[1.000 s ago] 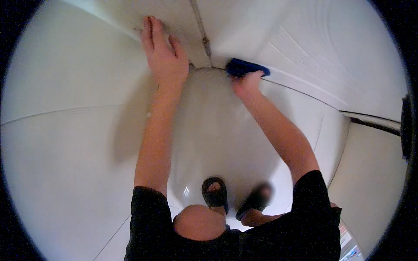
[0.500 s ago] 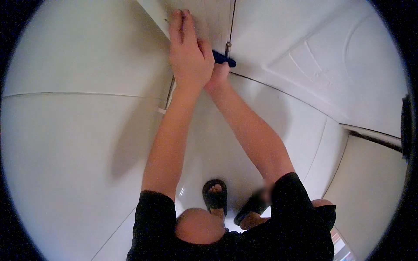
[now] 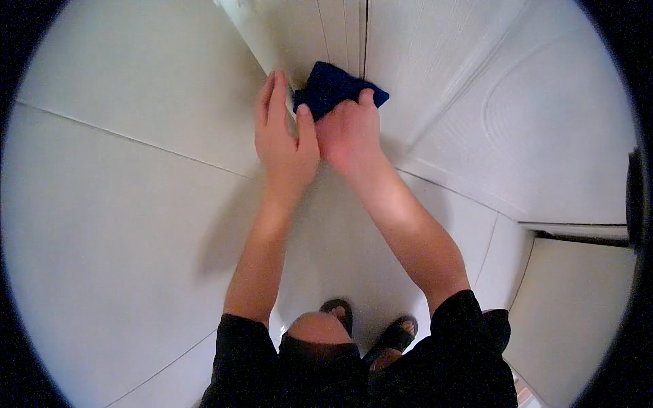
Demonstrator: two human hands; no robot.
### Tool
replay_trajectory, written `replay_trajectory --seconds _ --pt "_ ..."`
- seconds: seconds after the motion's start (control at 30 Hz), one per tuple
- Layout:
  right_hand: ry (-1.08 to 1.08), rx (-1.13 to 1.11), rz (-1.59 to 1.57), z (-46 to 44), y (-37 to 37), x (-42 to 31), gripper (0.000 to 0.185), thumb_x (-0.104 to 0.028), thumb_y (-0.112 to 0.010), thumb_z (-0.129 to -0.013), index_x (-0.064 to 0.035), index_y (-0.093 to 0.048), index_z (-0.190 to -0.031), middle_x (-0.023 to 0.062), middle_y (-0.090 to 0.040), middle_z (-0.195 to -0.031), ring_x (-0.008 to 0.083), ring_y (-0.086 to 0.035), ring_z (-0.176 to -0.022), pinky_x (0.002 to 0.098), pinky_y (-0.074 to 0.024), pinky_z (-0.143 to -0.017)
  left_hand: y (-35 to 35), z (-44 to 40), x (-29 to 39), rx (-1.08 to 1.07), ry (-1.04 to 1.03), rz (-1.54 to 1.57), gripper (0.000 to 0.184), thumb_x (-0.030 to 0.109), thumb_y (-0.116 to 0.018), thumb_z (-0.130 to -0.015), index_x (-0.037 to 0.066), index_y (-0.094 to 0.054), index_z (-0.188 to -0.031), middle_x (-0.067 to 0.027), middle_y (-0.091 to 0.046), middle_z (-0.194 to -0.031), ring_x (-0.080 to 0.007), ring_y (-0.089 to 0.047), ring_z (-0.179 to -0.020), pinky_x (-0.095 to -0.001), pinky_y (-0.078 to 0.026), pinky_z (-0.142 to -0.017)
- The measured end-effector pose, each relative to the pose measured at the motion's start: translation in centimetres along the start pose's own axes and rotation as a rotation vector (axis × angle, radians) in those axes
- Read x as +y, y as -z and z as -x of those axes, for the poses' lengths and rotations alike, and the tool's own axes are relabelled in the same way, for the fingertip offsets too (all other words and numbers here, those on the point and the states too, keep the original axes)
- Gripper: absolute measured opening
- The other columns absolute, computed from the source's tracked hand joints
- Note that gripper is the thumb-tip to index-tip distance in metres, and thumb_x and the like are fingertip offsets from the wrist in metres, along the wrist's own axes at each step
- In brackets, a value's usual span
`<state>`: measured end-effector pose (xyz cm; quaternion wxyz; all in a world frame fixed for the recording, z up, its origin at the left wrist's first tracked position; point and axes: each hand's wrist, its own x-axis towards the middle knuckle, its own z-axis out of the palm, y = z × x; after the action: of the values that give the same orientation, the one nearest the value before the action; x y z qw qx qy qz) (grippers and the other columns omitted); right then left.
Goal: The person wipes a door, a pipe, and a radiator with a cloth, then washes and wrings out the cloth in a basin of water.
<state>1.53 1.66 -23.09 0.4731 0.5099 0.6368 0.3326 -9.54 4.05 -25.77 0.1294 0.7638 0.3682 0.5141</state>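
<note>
The right hand grips a dark-blue cloth lying just to its far side, long axis left to right, while the left hand, extended and apparently empty, flanks the cloth's left end.

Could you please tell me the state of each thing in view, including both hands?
Blue cloth: held, partly spread out
Right hand: closed on the blue cloth
Left hand: open and outstretched, beside the right hand
Dark sandals: both worn, one partly hidden
</note>
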Motion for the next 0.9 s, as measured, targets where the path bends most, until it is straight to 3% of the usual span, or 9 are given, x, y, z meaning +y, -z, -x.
replay_trajectory --seconds 0.07,0.17,0.23,0.37,0.4,0.53,0.67,0.77,0.9 --pt "-0.157 0.061 -1.026 2.2 1.2 2.3 0.044 -0.042 -0.042 -0.101 -0.0208 -0.081 -0.102 0.0058 -0.076 -0.108 0.0280 -0.065 -0.113 0.0591 -0.0276 -0.110 1.6 -0.7 1.2 0.069 0.013 -0.001 0.055 0.011 -0.057 -0.093 -0.001 -0.047 -0.146 -0.0254 -0.048 -0.146 -0.0418 -0.046 -0.134 -0.0452 -0.039 -0.111" --pt "-0.252 0.379 -0.923 4.7 3.2 5.0 0.027 -0.023 -0.056 -0.089 -0.0184 -0.080 -0.079 0.0084 -0.076 -0.081 0.0288 -0.073 -0.084 0.0606 -0.0389 -0.099 5.0 -2.9 3.3 0.165 0.027 0.057 0.058 0.010 -0.059 -0.092 0.000 -0.044 -0.148 -0.0241 -0.045 -0.148 -0.0407 -0.045 -0.135 -0.0456 -0.039 -0.111" --pt "-0.243 0.372 -0.949 6.0 5.5 7.9 0.025 -0.022 -0.057 -0.087 -0.0187 -0.080 -0.077 0.0084 -0.076 -0.082 0.0277 -0.073 -0.084 0.0614 -0.0379 -0.101 7.7 -5.0 5.1 0.184 0.078 0.145 0.060 0.009 -0.059 -0.092 -0.001 -0.042 -0.149 -0.0240 -0.043 -0.150 -0.0402 -0.044 -0.136 -0.0458 -0.038 -0.111" --pt "-0.231 0.356 -0.988 11.9 7.6 13.4 0.025 -0.022 -0.058 -0.086 -0.0188 -0.080 -0.076 0.0082 -0.076 -0.081 0.0261 -0.072 -0.086 0.0623 -0.0366 -0.103 11.9 -8.2 12.3 0.169 -0.046 0.051 0.061 0.012 -0.059 -0.097 0.007 -0.037 -0.154 -0.0159 -0.042 -0.153 -0.0319 -0.044 -0.138 -0.0455 -0.043 -0.106" --pt "-0.165 0.179 -1.029 11.4 8.7 16.2 0.045 -0.044 -0.046 -0.100 -0.0181 -0.081 -0.089 0.0050 -0.077 -0.096 0.0266 -0.069 -0.099 0.0582 -0.0346 -0.106 12.6 -10.6 12.8 0.157 -0.048 0.048 0.061 0.012 -0.059 -0.098 0.006 -0.037 -0.154 -0.0162 -0.042 -0.153 -0.0323 -0.043 -0.139 -0.0454 -0.043 -0.107" --pt "-0.202 0.116 -1.137 11.5 12.6 20.4 0.064 -0.063 -0.036 -0.099 -0.0170 -0.078 -0.084 0.0047 -0.076 -0.096 0.0270 -0.066 -0.103 0.0419 -0.0428 -0.101 18.3 -16.0 16.7 0.181 -0.052 0.045 0.066 0.012 -0.060 -0.092 -0.001 -0.036 -0.153 -0.0268 -0.039 -0.153 -0.0425 -0.038 -0.141 -0.0473 -0.030 -0.117" --pt "-0.225 0.131 -1.126 17.0 17.0 27.3 0.074 -0.071 -0.030 -0.097 -0.0135 -0.076 -0.088 0.0060 -0.074 -0.102 0.0274 -0.063 -0.106 0.0395 -0.0451 -0.095 25.5 -21.0 24.6 0.233 -0.089 0.050 0.066 0.014 -0.058 -0.094 -0.001 -0.035 -0.153 -0.0276 -0.040 -0.152 -0.0430 -0.037 -0.141 -0.0480 -0.030 -0.117" --pt "-0.195 0.125 -1.165 15.0 16.9 35.3 0.069 -0.068 -0.032 -0.098 -0.0119 -0.072 -0.095 0.0069 -0.071 -0.107 0.0274 -0.061 -0.109 0.0395 -0.0437 -0.098 23.3 -29.6 24.9 0.249 -0.077 -0.012 0.064 0.015 -0.057 -0.096 -0.002 -0.033 -0.154 -0.0287 -0.039 -0.152 -0.0444 -0.037 -0.140 -0.0491 -0.030 -0.117" --pt "-0.223 0.149 -1.188 18.4 21.0 41.9 0.063 -0.064 -0.035 -0.099 -0.0097 -0.067 -0.104 0.0080 -0.067 -0.115 0.0273 -0.058 -0.114 0.0396 -0.0419 -0.101 29.7 -34.2 31.6 0.263 -0.018 0.028 0.062 0.019 -0.054 -0.100 -0.002 -0.032 -0.154 -0.0293 -0.038 -0.153 -0.0463 -0.038 -0.139 -0.0503 -0.031 -0.116"
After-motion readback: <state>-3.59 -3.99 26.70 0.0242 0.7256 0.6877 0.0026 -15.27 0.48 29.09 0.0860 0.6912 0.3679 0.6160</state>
